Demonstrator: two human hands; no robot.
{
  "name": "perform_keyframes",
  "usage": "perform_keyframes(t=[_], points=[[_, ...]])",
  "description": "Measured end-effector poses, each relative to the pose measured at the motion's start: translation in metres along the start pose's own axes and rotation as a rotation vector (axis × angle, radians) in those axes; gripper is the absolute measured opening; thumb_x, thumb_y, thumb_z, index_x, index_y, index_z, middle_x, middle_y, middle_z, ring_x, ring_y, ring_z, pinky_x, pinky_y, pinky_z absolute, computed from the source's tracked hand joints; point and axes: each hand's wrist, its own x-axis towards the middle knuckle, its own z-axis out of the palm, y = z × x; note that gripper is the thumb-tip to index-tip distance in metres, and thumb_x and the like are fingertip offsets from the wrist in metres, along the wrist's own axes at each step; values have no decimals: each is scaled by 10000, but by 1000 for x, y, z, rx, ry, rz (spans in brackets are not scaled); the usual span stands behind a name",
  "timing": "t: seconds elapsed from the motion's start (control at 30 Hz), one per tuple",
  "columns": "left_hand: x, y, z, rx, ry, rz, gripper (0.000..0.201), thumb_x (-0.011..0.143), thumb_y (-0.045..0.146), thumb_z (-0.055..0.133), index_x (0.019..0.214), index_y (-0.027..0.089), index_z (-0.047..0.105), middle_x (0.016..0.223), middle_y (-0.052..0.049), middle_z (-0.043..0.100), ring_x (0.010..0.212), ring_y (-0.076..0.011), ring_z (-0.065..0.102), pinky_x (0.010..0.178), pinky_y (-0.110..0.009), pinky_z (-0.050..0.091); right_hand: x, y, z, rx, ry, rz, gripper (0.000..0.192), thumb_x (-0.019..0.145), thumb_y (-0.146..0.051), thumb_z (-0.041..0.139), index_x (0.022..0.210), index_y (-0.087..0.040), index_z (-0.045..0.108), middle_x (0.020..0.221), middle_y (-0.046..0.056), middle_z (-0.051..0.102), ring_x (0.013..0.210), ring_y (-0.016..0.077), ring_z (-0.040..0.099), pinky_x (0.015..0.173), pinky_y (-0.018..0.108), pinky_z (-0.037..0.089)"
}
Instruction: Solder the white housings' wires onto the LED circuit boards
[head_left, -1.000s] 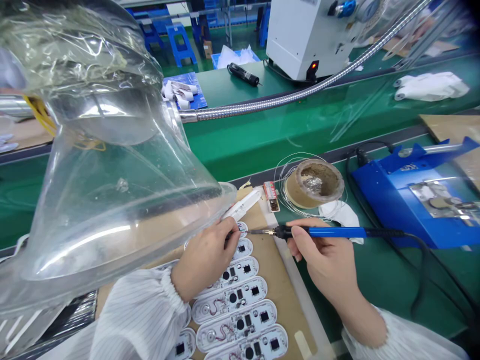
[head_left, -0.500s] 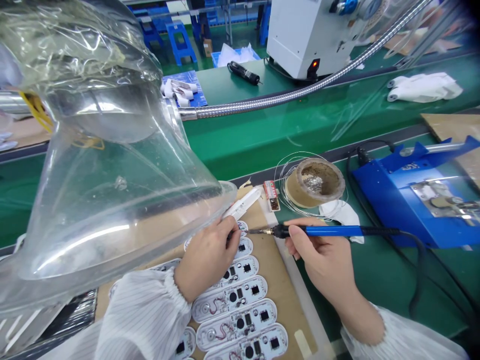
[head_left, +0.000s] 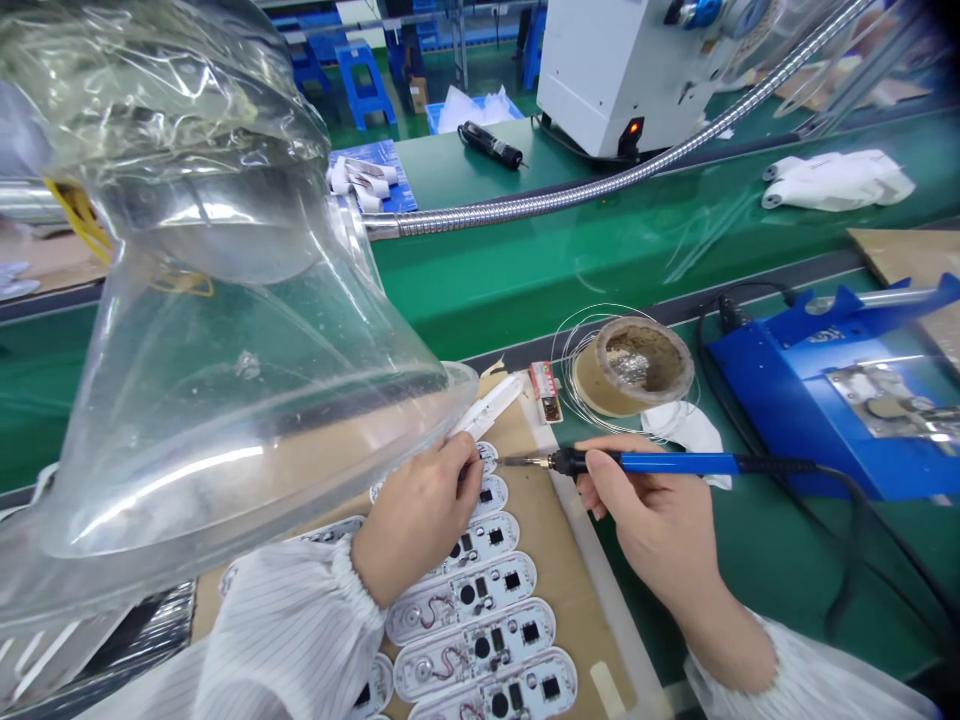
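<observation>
right grip (head_left: pixel 660 520) clasps a soldering iron (head_left: pixel 679 463); whether the left grip (head_left: pixel 421 522), over circuit boards (head_left: pixel 480 648), holds anything is hidden.

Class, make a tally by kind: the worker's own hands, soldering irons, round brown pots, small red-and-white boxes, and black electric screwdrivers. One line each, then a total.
Hands: 2 (left hand and right hand)
Blue-handled soldering iron: 1
Round brown pot: 1
Small red-and-white box: 1
Black electric screwdriver: 1
Total: 6
</observation>
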Motion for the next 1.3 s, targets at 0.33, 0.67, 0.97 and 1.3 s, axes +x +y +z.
perform_keyframes(t=[0.33, 0.67, 0.97, 1.3], points=[[0, 2, -5, -33, -32, -69, 117, 979, 198, 605, 885, 252, 648, 1315, -111, 672, 1311, -342, 621, 1008, -533, 582, -4, -12, 8, 80, 68, 129, 125, 964, -305, 679, 934, -210, 755, 661, -13, 690, 557, 144, 625, 524, 261, 496], [2, -1, -7, -58, -11, -53, 141, 993, 221, 596, 884, 291, 653, 1192, -79, 713, 1234, -324, 664, 917, -506, 614, -3, -14, 8, 98, 86, 138, 144, 971, -332, 696, 928, -209, 757, 621, -12, 671, 523, 143, 602, 512, 260, 497], [2, 3, -5, 4, -19, -36, 156, 1004, 198, 549, 885, 252, 634, 1253, -116, 691, 1287, -342, 630, 983, -524, 583, -1, -8, 6, 66, 41, 84, 168, 979, -353, 691, 931, -204, 752, 617, -8, 673, 508, 149, 606, 486, 261, 502], [0, 0, 0, 32, -12, 10, 162, 1032, 185, 513, 912, 215, 618, 1364, -163, 632, 1304, -348, 611, 1042, -554, 551, 0, -4, 6, 14, 23, 16, 148, 961, -319, 683, 894, -215, 764, 635, 4, 697, 524, 165, 640, 472, 273, 517]])
